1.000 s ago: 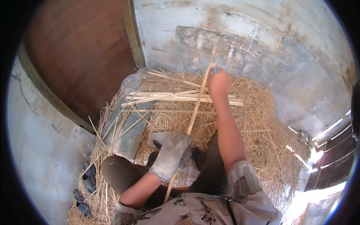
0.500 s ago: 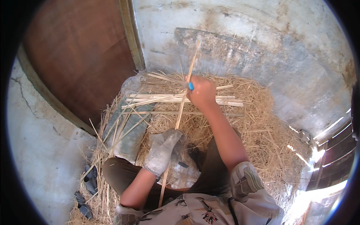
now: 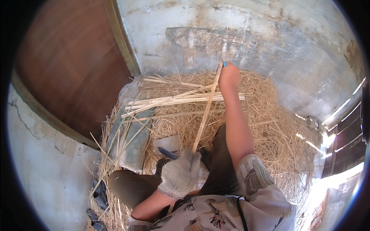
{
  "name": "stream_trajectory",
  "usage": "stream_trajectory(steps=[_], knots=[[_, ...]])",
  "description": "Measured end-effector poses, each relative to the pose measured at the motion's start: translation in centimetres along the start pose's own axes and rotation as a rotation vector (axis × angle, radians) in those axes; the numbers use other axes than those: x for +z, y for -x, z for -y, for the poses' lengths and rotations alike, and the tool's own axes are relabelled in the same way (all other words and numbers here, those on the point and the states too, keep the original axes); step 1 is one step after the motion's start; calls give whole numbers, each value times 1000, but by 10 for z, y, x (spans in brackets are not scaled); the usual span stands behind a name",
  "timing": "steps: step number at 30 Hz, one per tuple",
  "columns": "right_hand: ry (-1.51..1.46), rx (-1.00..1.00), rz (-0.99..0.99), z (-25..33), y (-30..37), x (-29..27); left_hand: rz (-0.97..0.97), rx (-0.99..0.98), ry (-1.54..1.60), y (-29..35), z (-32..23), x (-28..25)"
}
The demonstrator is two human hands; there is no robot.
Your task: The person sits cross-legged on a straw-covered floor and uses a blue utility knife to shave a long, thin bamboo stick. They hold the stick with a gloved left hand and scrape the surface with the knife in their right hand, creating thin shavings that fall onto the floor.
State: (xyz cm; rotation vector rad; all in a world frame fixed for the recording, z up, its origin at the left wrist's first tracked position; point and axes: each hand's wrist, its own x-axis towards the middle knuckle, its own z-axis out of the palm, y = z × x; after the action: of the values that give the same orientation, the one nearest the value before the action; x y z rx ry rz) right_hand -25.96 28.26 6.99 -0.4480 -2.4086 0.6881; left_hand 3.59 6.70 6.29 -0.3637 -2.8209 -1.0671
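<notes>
In my left hand, which wears a greyish-white knit glove, the lower part of a long, thin bamboo strip is gripped above my lap. The strip slants up and away to the right. My bare right hand is closed at the strip's far end. It holds a small knife with a dark blade and a bit of blue showing, against the strip; most of its handle is hidden by my fingers. A dark, narrow curved object lies just beyond the glove, its kind unclear.
Several pale split strips lie across a bed of straw-like shavings. A greenish sack-like bundle sits at the left. A stained wall and a brown door panel enclose the far side. Dark footwear lies lower left.
My right hand has moved up and right along the strip, away from me. My left hand has shifted down and right, nearer my body. The view has turned slightly.
</notes>
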Motion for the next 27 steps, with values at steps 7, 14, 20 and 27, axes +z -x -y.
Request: stream_trajectory(steps=[7, 14, 20, 27], knots=[[-120, -474, 47, 20, 40, 14, -103, -59, 36, -17, 19, -4], [-341, -881, 85, 52, 88, 20, -41, -326, 412, -21, 22, -35], [-332, -488, -5, 36, 51, 33, 97, -300, 432, -10, 13, -24], [-457, -608, -4, 37, 57, 28, -17, -66, 643, -10, 34, -8]])
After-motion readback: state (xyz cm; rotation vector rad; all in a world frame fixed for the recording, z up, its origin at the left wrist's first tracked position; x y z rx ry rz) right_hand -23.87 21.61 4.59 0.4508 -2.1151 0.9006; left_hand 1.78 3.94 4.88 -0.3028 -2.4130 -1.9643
